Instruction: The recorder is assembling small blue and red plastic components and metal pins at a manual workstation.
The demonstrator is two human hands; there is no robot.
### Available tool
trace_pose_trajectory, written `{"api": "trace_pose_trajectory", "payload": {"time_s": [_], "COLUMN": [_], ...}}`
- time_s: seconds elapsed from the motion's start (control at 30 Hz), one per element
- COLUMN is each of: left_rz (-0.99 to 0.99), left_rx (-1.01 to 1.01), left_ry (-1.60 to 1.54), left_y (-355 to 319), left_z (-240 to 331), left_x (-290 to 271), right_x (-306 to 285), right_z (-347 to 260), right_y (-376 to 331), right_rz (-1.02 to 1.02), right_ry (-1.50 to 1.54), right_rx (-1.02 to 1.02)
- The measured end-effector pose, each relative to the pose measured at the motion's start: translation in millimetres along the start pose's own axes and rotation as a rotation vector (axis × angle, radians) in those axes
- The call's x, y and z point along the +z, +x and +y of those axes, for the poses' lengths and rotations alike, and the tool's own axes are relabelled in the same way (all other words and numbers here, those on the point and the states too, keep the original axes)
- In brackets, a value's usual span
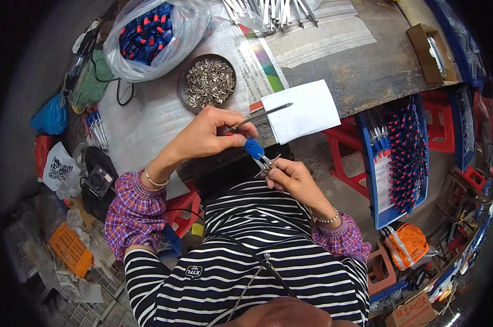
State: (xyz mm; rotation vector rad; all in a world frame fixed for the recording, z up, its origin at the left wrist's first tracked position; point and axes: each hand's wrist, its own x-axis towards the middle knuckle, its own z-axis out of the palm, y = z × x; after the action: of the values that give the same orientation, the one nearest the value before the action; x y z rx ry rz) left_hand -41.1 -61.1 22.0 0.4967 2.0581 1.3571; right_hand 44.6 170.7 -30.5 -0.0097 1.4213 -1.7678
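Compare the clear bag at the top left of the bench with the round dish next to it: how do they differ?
The clear plastic bag is soft, crumpled and see-through; the round dish is a rigid, dark, shallow bowl. The bag holds blue caps with red parts; the dish holds a heap of small silvery metal pieces. The bag is gathered around its load, while the dish lies open on top. Both sit on the bench, beyond the left hand.

Left hand [203, 136] pinches a thin grey metal rod [260, 115] at the workbench's near edge, right hand [288, 175] grips small metal legs [265, 162] with a blue plastic cap [253, 147].
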Motion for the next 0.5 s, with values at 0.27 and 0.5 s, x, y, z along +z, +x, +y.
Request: {"api": "trace_pose_trajectory", "payload": {"time_s": [0.27,0.5], "left_rz": [-0.048,-0.040], "left_rx": [0.067,0.195], "left_ry": [0.068,0.233], "left_y": [0,-2], "left_z": [9,7], "left_x": [6,12], "right_x": [-3,-4], "right_z": [1,1], "right_y": [1,3], "right_rz": [0.003,-0.011], "right_ry": [0.052,0.089], "right_rx": [-0.024,-0.031]}}
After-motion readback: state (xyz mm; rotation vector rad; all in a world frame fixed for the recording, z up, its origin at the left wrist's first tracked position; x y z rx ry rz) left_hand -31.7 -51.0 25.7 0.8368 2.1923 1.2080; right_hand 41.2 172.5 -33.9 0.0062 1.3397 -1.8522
